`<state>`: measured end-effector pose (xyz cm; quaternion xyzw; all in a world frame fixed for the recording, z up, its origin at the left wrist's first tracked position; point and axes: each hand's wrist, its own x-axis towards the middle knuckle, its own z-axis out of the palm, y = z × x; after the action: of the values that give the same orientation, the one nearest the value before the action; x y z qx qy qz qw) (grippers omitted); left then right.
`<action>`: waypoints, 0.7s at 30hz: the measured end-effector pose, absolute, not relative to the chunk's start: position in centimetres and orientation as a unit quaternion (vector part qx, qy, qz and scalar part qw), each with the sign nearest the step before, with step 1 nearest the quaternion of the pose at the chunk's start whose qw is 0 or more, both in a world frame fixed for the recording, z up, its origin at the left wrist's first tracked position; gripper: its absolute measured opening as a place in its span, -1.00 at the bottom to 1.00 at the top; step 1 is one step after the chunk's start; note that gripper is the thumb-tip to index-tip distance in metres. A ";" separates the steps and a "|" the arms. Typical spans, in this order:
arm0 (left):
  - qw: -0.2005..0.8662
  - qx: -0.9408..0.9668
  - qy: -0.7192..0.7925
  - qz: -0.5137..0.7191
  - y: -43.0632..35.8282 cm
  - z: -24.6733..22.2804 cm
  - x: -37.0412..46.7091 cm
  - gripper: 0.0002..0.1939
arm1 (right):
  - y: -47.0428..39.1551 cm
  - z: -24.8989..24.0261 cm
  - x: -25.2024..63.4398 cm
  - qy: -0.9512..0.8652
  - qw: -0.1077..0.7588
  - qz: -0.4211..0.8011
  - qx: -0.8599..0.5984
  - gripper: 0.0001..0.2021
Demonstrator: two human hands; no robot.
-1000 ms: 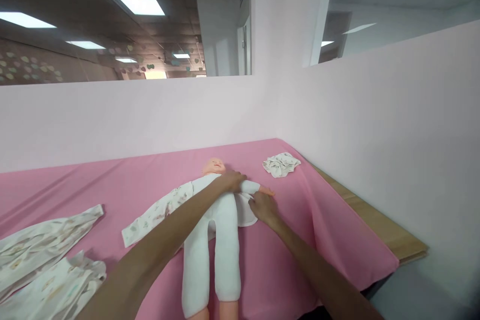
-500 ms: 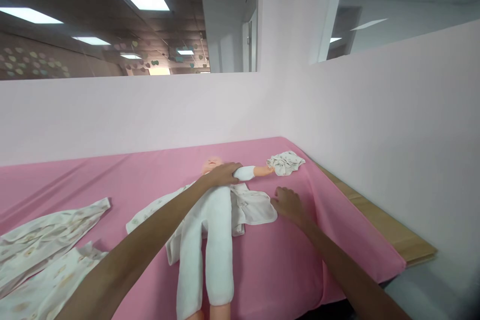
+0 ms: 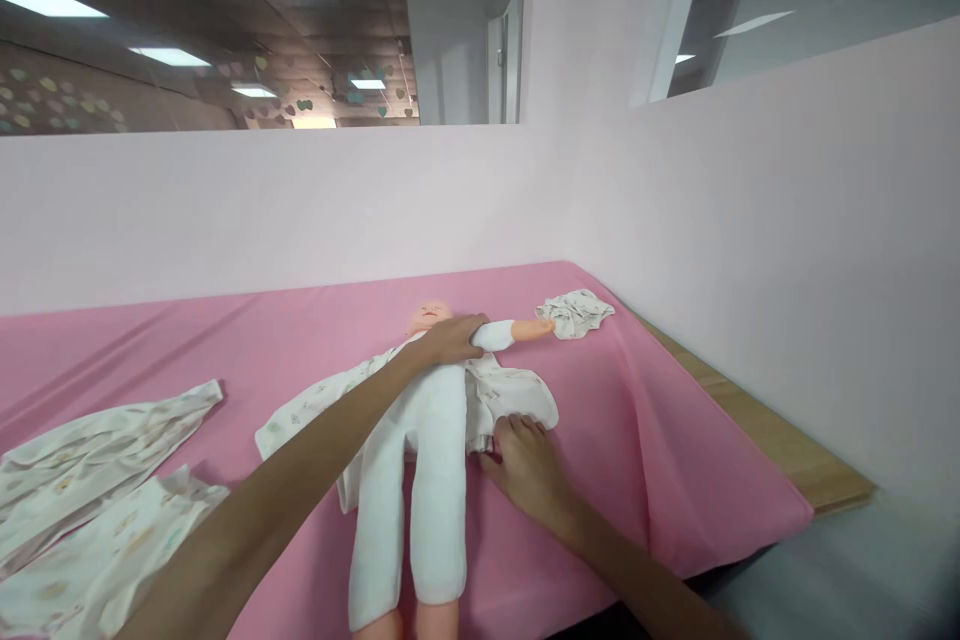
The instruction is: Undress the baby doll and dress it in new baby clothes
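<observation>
Under our left hand point(image 3: 454, 338), which is curled around its upper arm, lies the doll point(image 3: 438, 425); our right hand point(image 3: 532, 468), nearly closed, pinches the shirt point(image 3: 519, 390) beside the doll

White-bodied doll point(image 3: 439, 420) on its back, patterned shirt point(image 3: 521, 388) underneath

the bare left forearm point(image 3: 300, 475) reaches diagonally from the lower left, wrist nearly straight; the left hand point(image 3: 454, 338) lies back uppermost, fingers curled, thumb on the near side. the bare right forearm point(image 3: 637, 565) slants in from the lower right, its right hand point(image 3: 532, 472) lower, knuckles up, fingers bent.
</observation>
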<state>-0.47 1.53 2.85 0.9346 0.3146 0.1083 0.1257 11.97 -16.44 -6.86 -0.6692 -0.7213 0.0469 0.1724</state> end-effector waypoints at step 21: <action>0.123 0.948 0.282 0.079 0.4 3.0 -0.5 -0.72 | -6.7 -3.6 28.1 -0.570 0.094 -0.117 -0.808 -0.71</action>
<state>-0.49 0.40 3.01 0.9483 0.2817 0.0794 0.1229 28.10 -6.73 -3.62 -0.8078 -0.5701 -0.1168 0.0941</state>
